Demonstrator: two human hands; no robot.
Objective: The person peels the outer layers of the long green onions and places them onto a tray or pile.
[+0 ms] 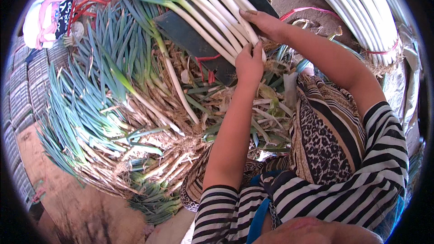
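My right hand (266,25) grips the white shaft of a long green onion (234,5), its thumb lying along the stalk. Lower down, my left hand (250,62) has its thumb and fingers on the root end of the same stalk. Beneath both hands, several peeled long green onions (210,27) lie side by side on a dark board (179,32), leaves pointing away from me. A red tie (208,59) crosses the board's near end. My fingers hide part of the root ends.
Unpeeled green onions (98,108) with dry roots spread at left. Stripped skins and leaves (268,108) litter the ground before me. A tied bundle of white-stemmed onions (359,10) lies at upper right. Plastic crates (22,84) line the left edge, beside a brown board (78,206).
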